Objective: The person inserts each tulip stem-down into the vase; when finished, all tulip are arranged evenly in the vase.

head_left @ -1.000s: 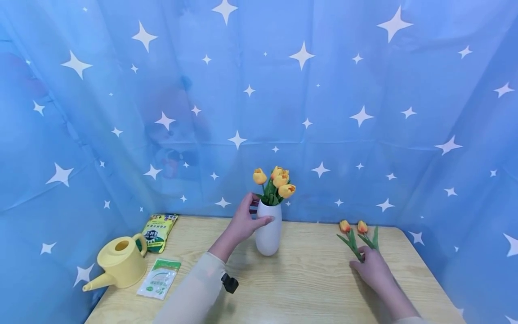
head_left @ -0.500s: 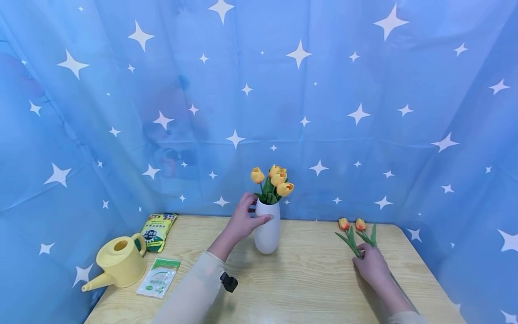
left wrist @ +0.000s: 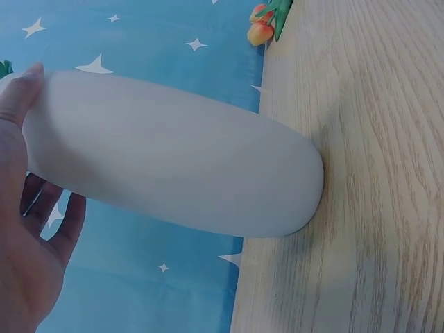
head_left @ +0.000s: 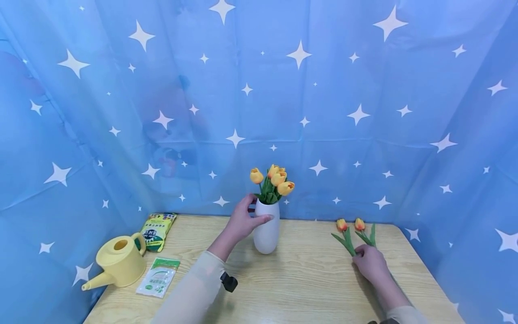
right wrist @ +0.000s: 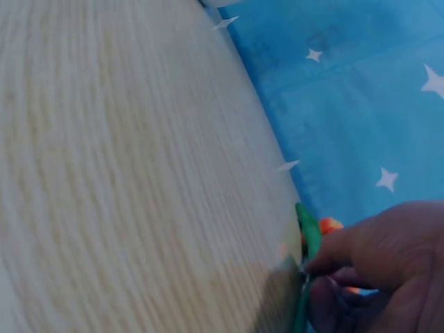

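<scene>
My left hand point(head_left: 243, 220) grips the upper part of a white vase point(head_left: 266, 231) that stands upright on the table. Several yellow tulips point(head_left: 278, 179) with green leaves rise from its mouth. In the left wrist view the thumb lies across one side of the vase point(left wrist: 173, 152) and the other fingers come round behind. At the right, my right hand point(head_left: 370, 263) pinches the stem of an orange-yellow tulip point(head_left: 341, 225) low over the table. A second orange tulip point(head_left: 360, 224) lies just right of it, its stem partly hidden by the hand. The right wrist view shows thumb and forefinger on the green stem point(right wrist: 302, 305).
A yellow watering can point(head_left: 121, 261) stands at the table's left edge. Behind it is a yellow-green packet point(head_left: 158, 231), and a white-green sachet point(head_left: 158, 277) lies beside it. A blue star-patterned curtain point(head_left: 259, 112) hangs along the back and sides of the wooden table point(head_left: 311, 270).
The pinched tulip has shifted slightly left, away from the second tulip, and my right hand has moved a little with it. My left hand keeps its grip on the vase.
</scene>
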A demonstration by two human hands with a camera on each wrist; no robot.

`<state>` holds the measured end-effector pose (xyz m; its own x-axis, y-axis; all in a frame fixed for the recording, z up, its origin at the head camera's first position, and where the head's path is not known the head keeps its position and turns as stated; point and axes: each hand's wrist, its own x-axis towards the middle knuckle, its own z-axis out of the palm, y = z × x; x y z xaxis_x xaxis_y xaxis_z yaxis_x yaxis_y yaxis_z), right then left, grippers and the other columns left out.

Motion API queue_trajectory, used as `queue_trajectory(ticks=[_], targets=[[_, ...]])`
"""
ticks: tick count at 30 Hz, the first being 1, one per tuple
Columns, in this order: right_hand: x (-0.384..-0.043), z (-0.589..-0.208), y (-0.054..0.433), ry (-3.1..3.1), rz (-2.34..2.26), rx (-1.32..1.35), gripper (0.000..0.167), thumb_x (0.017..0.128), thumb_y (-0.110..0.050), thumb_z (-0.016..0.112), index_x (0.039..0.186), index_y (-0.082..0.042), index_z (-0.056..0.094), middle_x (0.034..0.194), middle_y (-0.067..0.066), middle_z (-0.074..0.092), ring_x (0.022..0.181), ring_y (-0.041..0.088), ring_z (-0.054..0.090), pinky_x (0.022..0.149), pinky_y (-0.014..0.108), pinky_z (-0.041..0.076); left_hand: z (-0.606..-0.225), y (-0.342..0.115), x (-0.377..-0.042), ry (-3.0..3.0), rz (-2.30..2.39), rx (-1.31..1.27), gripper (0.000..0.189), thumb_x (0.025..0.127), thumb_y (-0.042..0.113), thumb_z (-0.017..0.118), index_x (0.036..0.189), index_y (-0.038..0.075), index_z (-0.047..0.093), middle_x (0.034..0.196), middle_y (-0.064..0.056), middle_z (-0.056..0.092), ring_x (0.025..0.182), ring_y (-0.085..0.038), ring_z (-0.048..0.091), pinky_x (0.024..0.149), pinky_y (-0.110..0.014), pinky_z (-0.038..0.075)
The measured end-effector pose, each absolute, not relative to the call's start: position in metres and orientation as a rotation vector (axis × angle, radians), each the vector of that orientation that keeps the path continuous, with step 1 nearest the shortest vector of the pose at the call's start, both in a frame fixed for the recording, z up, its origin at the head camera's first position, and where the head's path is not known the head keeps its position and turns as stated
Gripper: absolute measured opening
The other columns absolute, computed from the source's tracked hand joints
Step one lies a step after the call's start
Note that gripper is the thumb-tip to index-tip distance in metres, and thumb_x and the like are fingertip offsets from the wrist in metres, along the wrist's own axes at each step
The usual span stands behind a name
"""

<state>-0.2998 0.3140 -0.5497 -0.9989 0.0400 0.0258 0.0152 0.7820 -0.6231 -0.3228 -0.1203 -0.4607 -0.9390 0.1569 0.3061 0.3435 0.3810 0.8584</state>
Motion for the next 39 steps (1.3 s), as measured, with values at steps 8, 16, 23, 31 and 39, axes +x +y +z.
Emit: queue_trajectory(ticks=[8,16,23,31,39], targets=[[-0.300,-0.547,0.313,-2.838,1.262,-0.051,0.038,0.096,-0.006,0.063,0.127,0.015,0.065,0.103,0.014,0.068,0.090,0.023,0.061,0.068,0.029,0.053,-0.462,-0.116,-0.319,-2.456,-1.602,-0.414,0.068,0.090,0.049,0.093,0.144,0.020,0.063,0.137,-0.002,0.067,0.127,-0.031,0.067,0.103,-0.055,0.061],[-0.293,-0.524,0.299,-2.741,1.545,-0.074,0.038,0.105,-0.007,0.058,0.138,0.012,0.057,0.108,0.015,0.062,0.077,0.022,0.061,0.059,0.033,0.058,-0.462,-0.117,-0.319,-2.439,-1.573,-0.410,0.070,0.089,0.044,0.095,0.145,0.017,0.063,0.139,-0.004,0.067,0.130,-0.032,0.068,0.105,-0.053,0.061],[-0.290,-0.507,0.287,-2.641,1.634,-0.054,0.037,0.103,-0.005,0.058,0.136,0.011,0.054,0.109,0.014,0.062,0.080,0.019,0.064,0.066,0.033,0.064,-0.464,-0.118,-0.319,-2.439,-1.577,-0.421,0.073,0.090,0.043,0.095,0.149,0.016,0.062,0.140,-0.005,0.066,0.133,-0.034,0.066,0.106,-0.055,0.060],[-0.289,-0.494,0.280,-2.485,1.687,0.060,0.031,0.104,0.002,0.058,0.133,0.011,0.052,0.107,0.014,0.062,0.082,0.016,0.068,0.071,0.032,0.067,-0.461,-0.120,-0.318,-2.452,-1.635,-0.441,0.075,0.091,0.044,0.094,0.151,0.015,0.060,0.144,-0.006,0.064,0.136,-0.036,0.063,0.108,-0.056,0.059],[-0.289,-0.488,0.277,-2.378,1.732,0.118,0.028,0.106,0.004,0.060,0.132,0.010,0.054,0.108,0.016,0.066,0.085,0.009,0.069,0.073,0.030,0.067,-0.463,-0.123,-0.317,-2.464,-1.634,-0.472,0.076,0.092,0.047,0.092,0.154,0.020,0.058,0.148,-0.004,0.062,0.137,-0.034,0.064,0.109,-0.056,0.058]])
